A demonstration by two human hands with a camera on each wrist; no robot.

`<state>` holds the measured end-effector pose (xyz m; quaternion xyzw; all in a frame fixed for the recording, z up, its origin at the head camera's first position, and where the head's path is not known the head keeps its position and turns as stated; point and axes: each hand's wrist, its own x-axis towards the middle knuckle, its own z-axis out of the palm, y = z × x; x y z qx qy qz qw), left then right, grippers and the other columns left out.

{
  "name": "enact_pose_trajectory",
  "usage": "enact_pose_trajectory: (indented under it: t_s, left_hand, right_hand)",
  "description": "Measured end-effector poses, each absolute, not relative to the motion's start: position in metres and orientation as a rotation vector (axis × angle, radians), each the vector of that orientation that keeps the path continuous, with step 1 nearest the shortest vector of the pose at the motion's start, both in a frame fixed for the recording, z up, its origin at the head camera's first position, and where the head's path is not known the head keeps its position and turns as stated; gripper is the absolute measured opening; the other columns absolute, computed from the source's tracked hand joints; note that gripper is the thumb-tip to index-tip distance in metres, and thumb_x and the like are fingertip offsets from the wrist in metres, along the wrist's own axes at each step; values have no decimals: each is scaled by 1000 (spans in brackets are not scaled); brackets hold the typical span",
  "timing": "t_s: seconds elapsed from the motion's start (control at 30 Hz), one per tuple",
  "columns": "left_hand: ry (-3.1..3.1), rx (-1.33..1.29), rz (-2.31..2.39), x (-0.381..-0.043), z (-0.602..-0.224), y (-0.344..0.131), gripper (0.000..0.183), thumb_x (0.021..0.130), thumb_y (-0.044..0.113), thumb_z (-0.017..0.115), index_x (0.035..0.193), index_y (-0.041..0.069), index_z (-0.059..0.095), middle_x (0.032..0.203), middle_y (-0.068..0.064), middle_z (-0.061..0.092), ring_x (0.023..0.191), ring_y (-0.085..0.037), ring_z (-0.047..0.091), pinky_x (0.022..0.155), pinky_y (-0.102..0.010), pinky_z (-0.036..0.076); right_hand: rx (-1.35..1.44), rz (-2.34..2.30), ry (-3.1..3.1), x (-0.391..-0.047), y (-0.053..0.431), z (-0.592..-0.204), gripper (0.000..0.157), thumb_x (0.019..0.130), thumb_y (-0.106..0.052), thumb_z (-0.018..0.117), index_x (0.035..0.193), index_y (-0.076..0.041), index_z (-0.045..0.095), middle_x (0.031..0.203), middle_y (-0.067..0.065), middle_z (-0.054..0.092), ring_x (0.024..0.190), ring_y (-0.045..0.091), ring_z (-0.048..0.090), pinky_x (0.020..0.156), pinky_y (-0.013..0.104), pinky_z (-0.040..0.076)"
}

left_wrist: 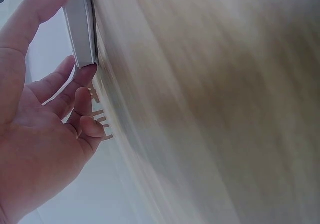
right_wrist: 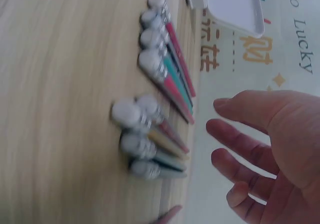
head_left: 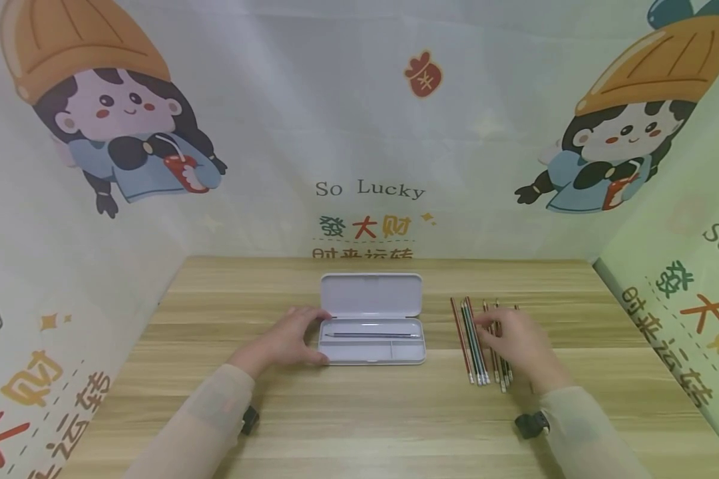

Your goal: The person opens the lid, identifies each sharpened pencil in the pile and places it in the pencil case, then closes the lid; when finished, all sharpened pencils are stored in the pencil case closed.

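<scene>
A person in pale sleeves [head_left: 192, 419] works at a wood-grain table [head_left: 359, 419], its light and tan streaks running side to side, in a corner enclosed on three sides by a pale printed backdrop [head_left: 263, 100]. Cartoon figures [head_left: 138, 133] in orange hats flank the scene, each holding a red cup; between them a red pouch [head_left: 423, 74] is printed above the words "So Lucky" [head_left: 389, 189] and rows of coloured Chinese characters, with similar lettering on both side panels. At the table's centre, toward the back, a white pencil case [head_left: 371, 296] lies open, lid folded away from the person, a single pencil [head_left: 371, 335] resting lengthwise in its long rear compartment. The left hand [head_left: 284, 336] grips the case's left end between thumb and fingers. To the right of the case, loose pencils [head_left: 473, 339] lie in two close groups, white eraser ends toward the person, another farther right. Over the right-hand group hovers the right hand [head_left: 518, 339], fingers loosely bent and holding nothing.
</scene>
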<state>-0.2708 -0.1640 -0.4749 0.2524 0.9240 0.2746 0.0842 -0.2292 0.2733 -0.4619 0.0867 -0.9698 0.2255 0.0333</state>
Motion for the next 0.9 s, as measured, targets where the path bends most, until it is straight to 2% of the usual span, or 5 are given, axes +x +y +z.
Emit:
enact_pose_trajectory:
  t_s: [0.17,0.27,0.5,0.9]
  left_hand:
    - [2760,759,814,-271,-475,-164,83,71,29,92,141,5,55,147,-18,57,136,-39,47,119,-56,38]
    - [2762,751,812,-270,-474,-164,83,71,28,92,142,6,55,147,-18,57,137,-39,47,120,-56,38]
    - [2757,745,820,-269,-472,-163,83,71,28,93,142,5,55,147,-18,57,137,-39,48,120,-56,38]
    - [2763,748,810,-270,-475,-164,84,71,28,92,142,6,55,147,-17,57,137,-37,48,120,-55,38]
  right_hand:
    - [186,625,-3039,-227,285,-461,26,93,-19,73,117,-9,75,117,17,75,82,29,71,63,42,58]
    - [152,596,-3070,-226,292,-460,27,93,-17,73,118,-7,74,116,20,75,97,37,73,72,48,61]
    - [113,525,-3093,-225,301,-462,29,91,-18,74,118,-7,73,108,15,76,89,30,72,63,39,57]
    - [102,480,-3111,-231,307,-466,30,91,-17,73,119,-7,73,106,14,77,90,33,72,62,43,57]
